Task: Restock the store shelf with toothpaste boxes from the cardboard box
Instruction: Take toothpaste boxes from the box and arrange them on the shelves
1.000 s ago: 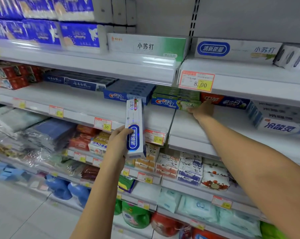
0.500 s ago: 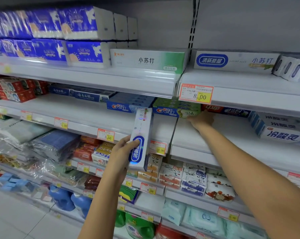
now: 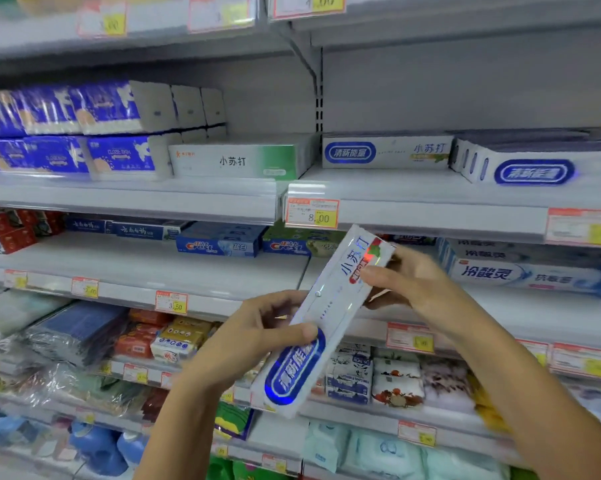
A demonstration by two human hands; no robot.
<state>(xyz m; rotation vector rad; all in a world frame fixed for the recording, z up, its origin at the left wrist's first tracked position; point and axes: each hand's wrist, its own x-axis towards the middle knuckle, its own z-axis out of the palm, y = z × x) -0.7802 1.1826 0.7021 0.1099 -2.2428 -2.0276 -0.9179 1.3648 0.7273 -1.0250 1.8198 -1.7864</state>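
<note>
Both hands hold one white toothpaste box with a blue oval logo [image 3: 330, 317], tilted with its upper end toward the right. My left hand [image 3: 268, 327] grips its lower half, thumb across the front. My right hand [image 3: 406, 282] pinches its upper end. The box hangs in front of the white store shelf [image 3: 413, 199]. Matching white boxes with the blue oval [image 3: 385, 152] lie on that shelf at the upper right, and another stack [image 3: 534, 168] lies further right. The cardboard box is not in view.
Crest toothpaste boxes [image 3: 219, 242] and a white-blue toothpaste box [image 3: 527, 271] lie on the shelf level behind my hands. Blue tissue packs [image 3: 67, 133] fill the upper left. Soap bars [image 3: 174, 337] and wipes sit on lower levels. A yellow price tag [image 3: 312, 213] marks the shelf edge.
My right hand left the green Crest box on the shelf and took hold of the toothpaste box's upper end. The box tilted from upright toward the right. The camera view rose.
</note>
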